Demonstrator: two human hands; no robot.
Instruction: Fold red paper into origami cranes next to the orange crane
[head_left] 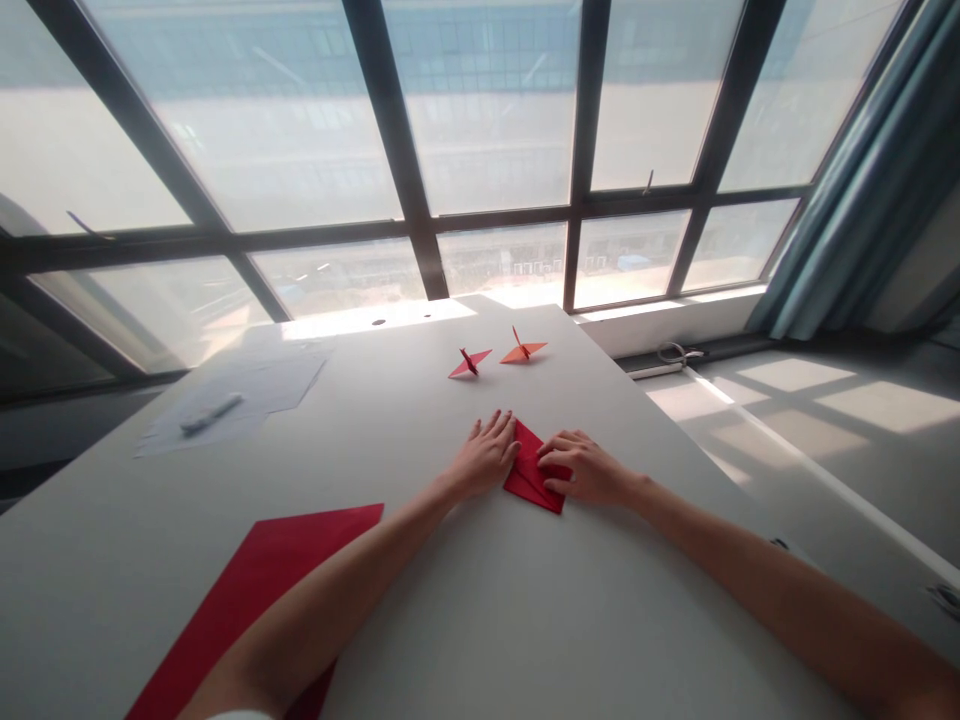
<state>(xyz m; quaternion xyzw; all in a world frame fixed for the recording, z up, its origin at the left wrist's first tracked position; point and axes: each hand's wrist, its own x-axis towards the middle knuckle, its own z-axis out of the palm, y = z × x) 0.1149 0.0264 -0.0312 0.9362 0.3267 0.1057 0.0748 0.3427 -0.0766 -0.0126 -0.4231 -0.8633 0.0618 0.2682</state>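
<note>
A folded piece of red origami paper (531, 478) lies flat on the white table, with crease lines and layered flaps showing on top. My left hand (486, 455) rests flat along its left edge, fingers stretched out and slightly spread. Bent fingers of my right hand (581, 467) grip the paper's right side, the thumb nearer to me than the index finger; the hand hides part of that side. Beyond my hands stand two finished paper cranes, a red crane (470, 363) and an orange crane (523, 348).
A large red paper sheet (262, 590) lies at the front left, partly under my left forearm. Farther back, thin white sheets (292, 375) carry a whitish elongated item (212, 414). Windows (495, 110) line the far side, with a blue curtain (847, 180) at right.
</note>
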